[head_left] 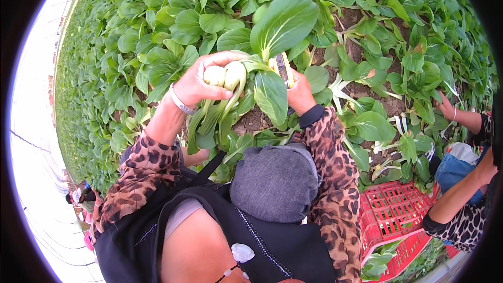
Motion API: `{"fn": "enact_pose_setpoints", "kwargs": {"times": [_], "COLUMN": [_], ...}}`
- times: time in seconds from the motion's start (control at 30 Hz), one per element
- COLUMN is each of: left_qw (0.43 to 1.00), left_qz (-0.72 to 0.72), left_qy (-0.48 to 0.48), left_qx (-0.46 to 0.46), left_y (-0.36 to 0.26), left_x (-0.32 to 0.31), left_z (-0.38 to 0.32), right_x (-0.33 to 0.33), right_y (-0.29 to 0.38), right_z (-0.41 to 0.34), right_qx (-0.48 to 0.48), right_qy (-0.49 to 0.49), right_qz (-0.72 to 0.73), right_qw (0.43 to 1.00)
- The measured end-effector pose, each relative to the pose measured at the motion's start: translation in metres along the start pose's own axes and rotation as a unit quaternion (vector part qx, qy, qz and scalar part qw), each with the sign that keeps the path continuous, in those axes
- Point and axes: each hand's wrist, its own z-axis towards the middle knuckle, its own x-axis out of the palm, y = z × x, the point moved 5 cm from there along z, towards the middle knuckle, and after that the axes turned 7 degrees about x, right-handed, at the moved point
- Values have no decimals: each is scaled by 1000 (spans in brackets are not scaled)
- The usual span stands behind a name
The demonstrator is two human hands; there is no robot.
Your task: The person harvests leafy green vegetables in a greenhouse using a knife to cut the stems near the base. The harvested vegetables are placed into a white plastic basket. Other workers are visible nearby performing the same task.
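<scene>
My left hand (198,80) is wrapped around a small bunch of bok choy (226,74). Its pale bases face up, and the leafy ends hang down below my fingers. In my right hand (301,92) is a yellow-and-black tool (282,70), whose blade or working end I cannot make out. Between the two hands a broad green bok choy leaf (285,23) stands up, and another leaf (271,96) droops in front. These leaves partly cover the right fingers. My knee in dark grey denim (275,184) is just below the hands.
Dense growing bok choy (188,19) spreads ahead and to both sides. Trimmed leaves and white stalks (340,90) lie on brown soil at the right. A red plastic crate (397,208) holding greens stands at the lower right, beside a co-worker's arm (459,196). Other people appear far left.
</scene>
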Motion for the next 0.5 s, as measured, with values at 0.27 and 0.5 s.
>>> {"fn": "enact_pose_setpoints", "kwargs": {"times": [0.27,0.5], "left_qw": [996,994], "left_qz": [-75,-1], "left_qy": [-44,-67], "left_qx": [29,86], "left_y": [-1,-9], "left_x": [7,-2], "left_z": [10,7], "right_x": [-1,-25], "right_y": [0,26], "right_z": [-8,-12], "right_qx": [68,-78], "right_qy": [25,-107], "right_qz": [243,-158], "right_qw": [967,978]}}
